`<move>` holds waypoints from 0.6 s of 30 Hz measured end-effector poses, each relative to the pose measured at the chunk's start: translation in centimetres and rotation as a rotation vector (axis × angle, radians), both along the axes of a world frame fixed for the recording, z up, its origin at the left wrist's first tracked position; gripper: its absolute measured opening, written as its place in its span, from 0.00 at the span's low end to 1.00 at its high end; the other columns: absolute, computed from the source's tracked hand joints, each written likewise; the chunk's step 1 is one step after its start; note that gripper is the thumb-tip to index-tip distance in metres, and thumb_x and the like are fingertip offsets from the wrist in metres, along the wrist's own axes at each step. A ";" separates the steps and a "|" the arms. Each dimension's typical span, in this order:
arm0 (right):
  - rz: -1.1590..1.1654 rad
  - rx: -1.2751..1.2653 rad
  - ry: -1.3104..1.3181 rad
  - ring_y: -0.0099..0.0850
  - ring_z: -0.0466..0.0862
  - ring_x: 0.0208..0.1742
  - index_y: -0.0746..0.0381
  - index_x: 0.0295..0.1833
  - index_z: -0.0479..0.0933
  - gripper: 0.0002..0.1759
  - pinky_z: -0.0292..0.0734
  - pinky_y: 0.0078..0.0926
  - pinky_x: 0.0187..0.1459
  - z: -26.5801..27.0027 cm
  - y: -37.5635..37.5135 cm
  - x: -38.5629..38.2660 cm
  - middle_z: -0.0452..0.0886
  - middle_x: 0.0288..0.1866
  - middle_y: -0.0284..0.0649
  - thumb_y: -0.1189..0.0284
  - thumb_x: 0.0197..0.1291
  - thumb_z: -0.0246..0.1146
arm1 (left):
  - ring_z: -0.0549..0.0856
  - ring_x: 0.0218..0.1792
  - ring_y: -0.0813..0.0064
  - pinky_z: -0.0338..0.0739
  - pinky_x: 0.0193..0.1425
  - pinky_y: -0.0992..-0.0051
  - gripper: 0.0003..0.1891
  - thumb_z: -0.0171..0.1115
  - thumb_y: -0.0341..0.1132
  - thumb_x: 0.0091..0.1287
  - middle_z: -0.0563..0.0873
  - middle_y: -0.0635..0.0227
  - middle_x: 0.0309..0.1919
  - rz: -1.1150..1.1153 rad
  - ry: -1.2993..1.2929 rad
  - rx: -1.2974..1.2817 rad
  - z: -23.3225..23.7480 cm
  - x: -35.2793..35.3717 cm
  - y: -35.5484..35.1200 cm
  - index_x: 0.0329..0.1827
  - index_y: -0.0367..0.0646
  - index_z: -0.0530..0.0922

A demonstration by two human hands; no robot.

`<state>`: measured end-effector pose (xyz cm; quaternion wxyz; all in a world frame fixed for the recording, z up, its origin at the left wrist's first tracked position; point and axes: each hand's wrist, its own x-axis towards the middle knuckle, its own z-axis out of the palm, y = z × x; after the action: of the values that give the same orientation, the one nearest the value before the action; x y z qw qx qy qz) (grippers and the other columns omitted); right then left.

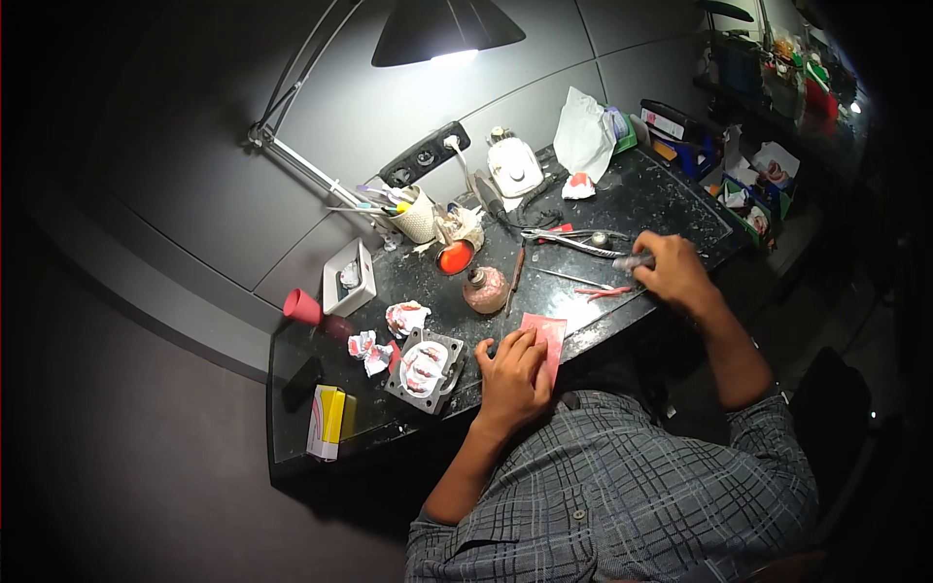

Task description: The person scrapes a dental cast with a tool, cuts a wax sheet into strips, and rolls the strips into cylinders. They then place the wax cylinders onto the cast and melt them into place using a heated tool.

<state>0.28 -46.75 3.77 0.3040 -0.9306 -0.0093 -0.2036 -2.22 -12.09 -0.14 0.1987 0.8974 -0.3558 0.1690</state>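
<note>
My left hand [515, 374] rests at the bench's front edge, its bent fingers pressed on a pink wax sheet [547, 340]. Something small and dark shows beside its thumb. At the right, my right hand [673, 275] pinches a small grey object [635, 262], too blurred to name. Just left of that hand lie metal pliers [573, 242]. A thin metal tool [575, 281] and a pink strip [601, 291] are below them. Left of my left hand sits a metal flask [449, 389] with white plaster [424, 369] and pink pieces in it.
A spirit burner [485, 291], a red-filled ladle [455, 257] and a tool cup [416, 219] stand mid-bench. Crumpled white-and-pink lumps [407, 318], a white box [349, 279], a pink cup [303, 307] and a yellow carton [327, 423] are leftward. A lamp [447, 34] hangs above.
</note>
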 end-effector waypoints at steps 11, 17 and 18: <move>-0.216 -0.263 -0.035 0.48 0.79 0.72 0.61 0.63 0.85 0.24 0.71 0.48 0.76 -1.8 -2.3 0.6 0.84 0.65 0.45 0.67 0.64 0.81 | 0.84 0.74 0.62 0.62 0.81 0.44 0.21 0.75 0.30 0.66 0.90 0.63 0.68 -0.163 0.022 0.008 2.6 -1.3 0.6 0.63 0.45 0.87; 0.559 -0.096 -0.175 0.47 0.80 0.76 0.57 0.66 0.85 0.31 0.72 0.48 0.77 1.4 1.5 -1.8 0.84 0.74 0.44 0.64 0.58 0.85 | 0.85 0.67 0.56 0.66 0.78 0.52 0.10 0.77 0.34 0.69 0.93 0.67 0.59 -0.104 -0.158 -0.288 3.7 -0.8 1.5 0.51 0.57 0.97; 0.735 -0.030 -0.184 0.45 0.81 0.75 0.56 0.65 0.86 0.30 0.73 0.48 0.76 1.8 2.4 -2.1 0.85 0.74 0.42 0.62 0.58 0.86 | 0.85 0.67 0.56 0.66 0.78 0.52 0.10 0.77 0.34 0.69 0.93 0.67 0.59 -0.103 -0.163 -0.289 3.8 -0.8 1.6 0.51 0.57 0.97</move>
<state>-1.78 -44.36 5.57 0.3410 -0.8473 -0.3727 -0.1638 -3.06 -10.49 3.70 0.3047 0.8234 -0.3883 0.2801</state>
